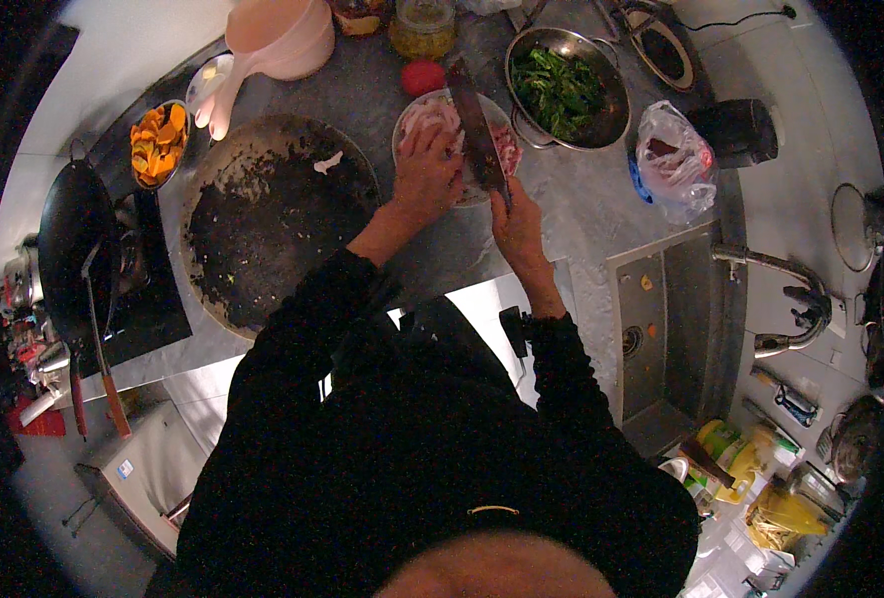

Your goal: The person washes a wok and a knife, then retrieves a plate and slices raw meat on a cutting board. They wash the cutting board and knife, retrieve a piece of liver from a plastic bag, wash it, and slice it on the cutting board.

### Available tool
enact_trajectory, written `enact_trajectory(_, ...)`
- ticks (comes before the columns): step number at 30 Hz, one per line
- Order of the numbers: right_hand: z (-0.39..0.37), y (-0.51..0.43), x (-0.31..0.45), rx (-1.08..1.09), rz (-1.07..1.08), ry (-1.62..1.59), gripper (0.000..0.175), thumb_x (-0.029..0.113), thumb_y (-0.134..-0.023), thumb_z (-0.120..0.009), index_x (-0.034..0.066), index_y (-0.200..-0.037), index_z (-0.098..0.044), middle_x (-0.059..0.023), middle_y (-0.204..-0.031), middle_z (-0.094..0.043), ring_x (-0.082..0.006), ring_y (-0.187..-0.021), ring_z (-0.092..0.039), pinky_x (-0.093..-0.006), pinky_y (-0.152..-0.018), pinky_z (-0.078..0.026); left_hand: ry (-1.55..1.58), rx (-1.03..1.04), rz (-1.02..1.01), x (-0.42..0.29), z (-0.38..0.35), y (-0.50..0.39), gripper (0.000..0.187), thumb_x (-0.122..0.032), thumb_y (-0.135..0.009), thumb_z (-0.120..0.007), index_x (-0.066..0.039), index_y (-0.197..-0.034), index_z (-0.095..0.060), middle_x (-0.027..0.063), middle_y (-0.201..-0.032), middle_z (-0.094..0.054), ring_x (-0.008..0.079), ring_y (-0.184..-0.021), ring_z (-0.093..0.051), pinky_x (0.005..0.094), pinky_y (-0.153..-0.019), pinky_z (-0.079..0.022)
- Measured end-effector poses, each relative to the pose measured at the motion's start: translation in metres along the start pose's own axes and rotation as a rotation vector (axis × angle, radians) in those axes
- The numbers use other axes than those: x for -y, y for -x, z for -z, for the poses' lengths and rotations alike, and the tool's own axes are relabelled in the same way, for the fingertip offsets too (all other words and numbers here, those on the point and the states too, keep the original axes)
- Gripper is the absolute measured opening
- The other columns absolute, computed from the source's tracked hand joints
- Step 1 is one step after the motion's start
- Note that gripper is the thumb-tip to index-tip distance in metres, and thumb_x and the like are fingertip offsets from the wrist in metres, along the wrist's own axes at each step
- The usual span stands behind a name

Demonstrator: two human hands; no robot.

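Observation:
My right hand [517, 224] is closed around the handle of a wide-bladed cleaver [475, 127], its blade pointing away from me over a plate [479, 196]. Sliced raw meat [428, 118] lies on the left of the plate, and redder meat [506, 149] on the right of the blade. My left hand [428, 168] rests with bent fingers on the paler slices, left of the blade; whether it grips any is unclear. A round, dark-stained chopping board [277, 224] lies to the left, with one scrap of meat [328, 163] on it. A red round item [422, 77] sits just beyond the plate.
Right of the plate stand a metal colander of leafy greens [561, 97], a plastic bag [674, 164] and a sink [644, 336]. At left are a bowl of orange slices [159, 146], a pink ladle-like scoop [281, 37] and a black wok [76, 239]. A glass jar [421, 30] stands at the back.

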State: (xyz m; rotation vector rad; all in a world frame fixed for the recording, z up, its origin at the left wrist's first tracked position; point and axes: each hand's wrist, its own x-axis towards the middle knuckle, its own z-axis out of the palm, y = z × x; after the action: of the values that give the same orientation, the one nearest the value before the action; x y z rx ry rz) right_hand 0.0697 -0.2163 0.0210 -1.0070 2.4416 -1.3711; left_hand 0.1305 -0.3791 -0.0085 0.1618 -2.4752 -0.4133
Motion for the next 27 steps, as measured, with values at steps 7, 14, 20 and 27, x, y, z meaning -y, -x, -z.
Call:
enact_trajectory(7,0.004,0.0,-0.008,-0.019,-0.018,0.049,0.032,0.013,-0.087,-0.052,0.0053,-0.118,-0.048,-0.024,-0.084,-0.061,-0.0396,-0.071,-0.06,-0.043,-0.06,-0.046,0.0,0.009,0.013,0.001,-0.001,0.006,0.026,-0.018,-0.064,-0.064,-0.007,-0.087,-0.066,0.0107,-0.117,-0.051,0.0315,-0.119,-0.039,0.0477,-0.1,-0.026)
enact_trajectory(14,-0.023,-0.012,-0.012,-0.114,-0.046,0.017,0.042,0.013,-0.084,-0.054,0.0058,-0.125,-0.044,-0.0243,-0.09,-0.061,-0.0407,-0.075,-0.059,-0.0434,-0.065,-0.047,-0.07,-0.032,-0.022,-0.003,-0.005,-0.006,0.029,-0.021,-0.068,-0.062,-0.004,-0.092,-0.066,0.016,-0.118,-0.051,0.0337,-0.12,-0.038,0.0491,-0.103,-0.023)
enact_trajectory(20,-0.04,-0.026,-0.016,-0.126,-0.015,0.074,0.044,0.017,-0.085,-0.052,0.0081,-0.126,-0.043,-0.025,-0.091,-0.06,-0.0423,-0.076,-0.059,-0.0455,-0.064,-0.047,-0.34,0.131,0.186,0.001,-0.018,-0.017,0.035,-0.024,-0.071,-0.058,-0.004,-0.098,-0.065,0.0173,-0.126,-0.045,0.0346,-0.122,-0.035,0.0486,-0.105,-0.02)
enact_trajectory(27,-0.026,-0.025,-0.001,-0.109,-0.12,0.094,0.026,0.015,-0.085,-0.054,0.0021,-0.107,-0.053,-0.0199,-0.084,-0.062,-0.0362,-0.077,-0.06,-0.04,-0.065,-0.046,-0.169,0.13,0.19,0.014,-0.022,-0.011,0.042,-0.025,-0.071,-0.059,-0.006,-0.109,-0.059,0.0177,-0.126,-0.045,0.0354,-0.121,-0.036,0.0479,-0.103,-0.024)
